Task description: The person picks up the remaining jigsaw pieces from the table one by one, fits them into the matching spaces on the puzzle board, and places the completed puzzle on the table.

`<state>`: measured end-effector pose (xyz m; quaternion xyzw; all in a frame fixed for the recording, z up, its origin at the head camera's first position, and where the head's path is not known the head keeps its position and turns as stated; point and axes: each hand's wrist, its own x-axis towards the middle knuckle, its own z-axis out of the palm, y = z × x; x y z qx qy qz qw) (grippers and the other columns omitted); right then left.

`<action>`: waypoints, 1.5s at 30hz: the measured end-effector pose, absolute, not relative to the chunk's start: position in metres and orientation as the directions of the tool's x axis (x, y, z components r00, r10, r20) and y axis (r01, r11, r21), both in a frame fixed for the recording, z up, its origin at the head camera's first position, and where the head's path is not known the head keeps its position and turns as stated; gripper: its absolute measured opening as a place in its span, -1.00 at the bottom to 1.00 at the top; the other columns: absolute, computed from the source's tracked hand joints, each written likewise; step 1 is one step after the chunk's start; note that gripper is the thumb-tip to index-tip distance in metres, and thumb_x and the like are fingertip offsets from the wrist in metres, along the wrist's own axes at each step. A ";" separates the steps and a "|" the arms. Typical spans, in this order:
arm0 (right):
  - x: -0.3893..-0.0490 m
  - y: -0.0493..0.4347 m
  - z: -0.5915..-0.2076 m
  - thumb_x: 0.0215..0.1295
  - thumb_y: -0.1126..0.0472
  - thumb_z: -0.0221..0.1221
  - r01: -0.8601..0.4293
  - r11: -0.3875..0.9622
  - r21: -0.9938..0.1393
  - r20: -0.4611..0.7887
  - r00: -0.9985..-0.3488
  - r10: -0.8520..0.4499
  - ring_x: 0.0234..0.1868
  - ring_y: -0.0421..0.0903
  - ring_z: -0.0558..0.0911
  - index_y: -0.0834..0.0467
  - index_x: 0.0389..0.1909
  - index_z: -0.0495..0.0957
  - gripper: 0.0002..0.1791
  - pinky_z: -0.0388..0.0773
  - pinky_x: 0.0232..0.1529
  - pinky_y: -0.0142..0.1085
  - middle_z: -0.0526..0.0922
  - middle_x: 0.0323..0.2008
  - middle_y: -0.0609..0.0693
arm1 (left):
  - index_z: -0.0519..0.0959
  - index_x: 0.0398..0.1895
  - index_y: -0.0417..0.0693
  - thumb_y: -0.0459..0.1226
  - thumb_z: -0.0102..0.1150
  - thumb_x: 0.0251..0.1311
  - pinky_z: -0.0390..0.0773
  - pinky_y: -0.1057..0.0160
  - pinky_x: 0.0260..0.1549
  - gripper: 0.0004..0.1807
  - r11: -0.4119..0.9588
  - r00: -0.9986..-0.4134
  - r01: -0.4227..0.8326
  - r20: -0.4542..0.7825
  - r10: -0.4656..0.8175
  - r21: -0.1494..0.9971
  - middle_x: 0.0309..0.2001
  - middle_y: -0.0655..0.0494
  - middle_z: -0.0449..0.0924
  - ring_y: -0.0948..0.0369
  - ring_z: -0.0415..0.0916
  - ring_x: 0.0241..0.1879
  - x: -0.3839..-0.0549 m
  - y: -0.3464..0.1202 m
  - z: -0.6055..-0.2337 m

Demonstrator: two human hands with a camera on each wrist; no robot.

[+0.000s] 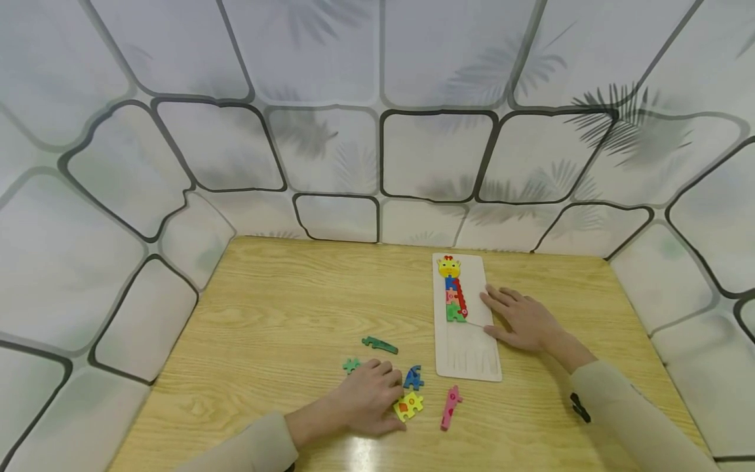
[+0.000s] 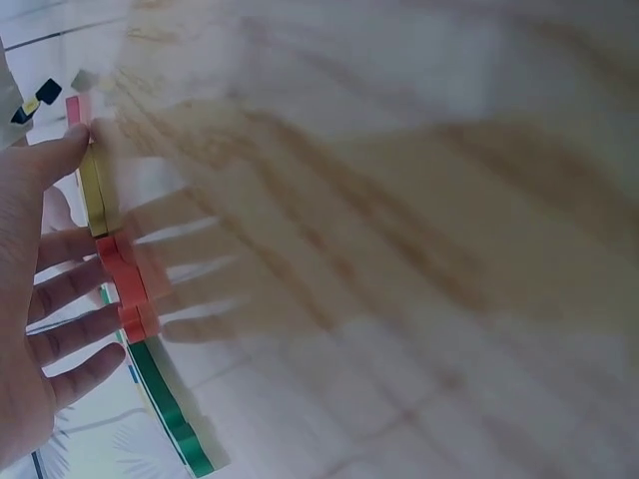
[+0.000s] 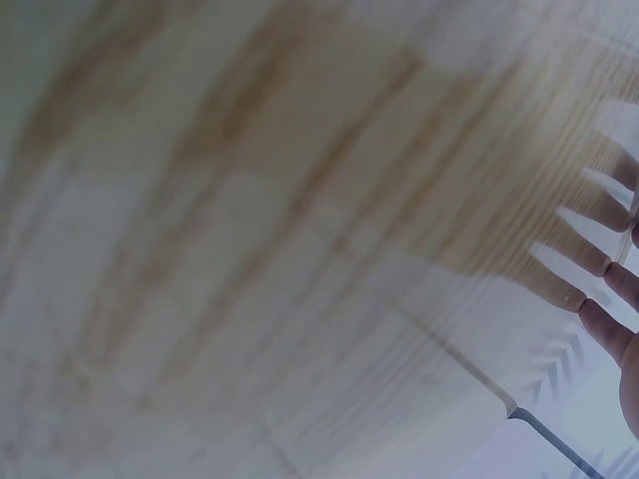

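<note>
My left hand (image 1: 371, 400) is low over loose puzzle pieces at the near middle of the table, fingers spread and gently bent. In the left wrist view its fingertips are at a red piece (image 2: 122, 279), while the thumb is by a yellow piece (image 2: 92, 190). The head view shows a yellow spotted piece (image 1: 409, 406) partly under the fingers, with a blue piece (image 1: 413, 378) just beyond. My right hand (image 1: 527, 322) lies with extended fingers on the right edge of a pale puzzle board (image 1: 474, 272). A partly assembled giraffe, with its yellow head (image 1: 449, 267), sits in the board.
A dark green piece (image 1: 380, 344) and a small light green piece (image 1: 351, 365) lie beyond my left hand. Nearer, a pink piece (image 1: 451, 408) is below the board. Patterned walls (image 1: 336, 151) enclose the wooden table (image 1: 295, 295) at the back and sides.
</note>
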<state>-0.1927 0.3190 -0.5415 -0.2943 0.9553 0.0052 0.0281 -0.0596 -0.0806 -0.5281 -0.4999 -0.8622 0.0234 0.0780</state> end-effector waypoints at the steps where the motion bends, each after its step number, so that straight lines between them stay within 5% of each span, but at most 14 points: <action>1: -0.193 0.319 -0.541 0.49 -0.38 0.07 -0.562 0.827 -0.008 -0.058 -0.825 -0.562 0.52 0.32 0.41 0.06 0.63 0.25 -0.12 0.48 0.34 0.32 0.29 0.62 0.18 | 0.74 -0.19 0.21 0.44 0.07 0.30 0.60 0.32 -0.07 -0.41 0.497 -0.486 0.859 0.112 0.867 -0.121 -0.11 0.27 0.70 0.33 0.55 -0.18 -0.060 -0.081 -0.528; 30: -0.194 0.319 -0.543 0.48 -0.39 0.07 -0.559 0.829 -0.015 -0.065 -0.827 -0.559 0.53 0.31 0.40 0.05 0.64 0.24 -0.11 0.49 0.35 0.31 0.29 0.62 0.16 | 0.71 0.06 0.24 0.29 0.17 0.33 0.61 0.24 0.19 -0.51 0.406 -0.404 0.911 0.039 0.914 -0.075 0.03 0.29 0.70 0.29 0.61 0.10 -0.065 -0.091 -0.522; 45: -0.192 0.320 -0.541 0.49 -0.38 0.06 -0.551 0.835 -0.014 -0.082 -0.831 -0.550 0.54 0.31 0.39 0.05 0.65 0.22 -0.11 0.46 0.38 0.30 0.26 0.63 0.16 | 0.69 0.08 0.16 0.42 0.08 0.32 0.61 0.17 0.25 -0.35 0.446 -0.440 0.891 0.080 0.894 -0.083 0.07 0.21 0.73 0.24 0.64 0.15 -0.059 -0.093 -0.520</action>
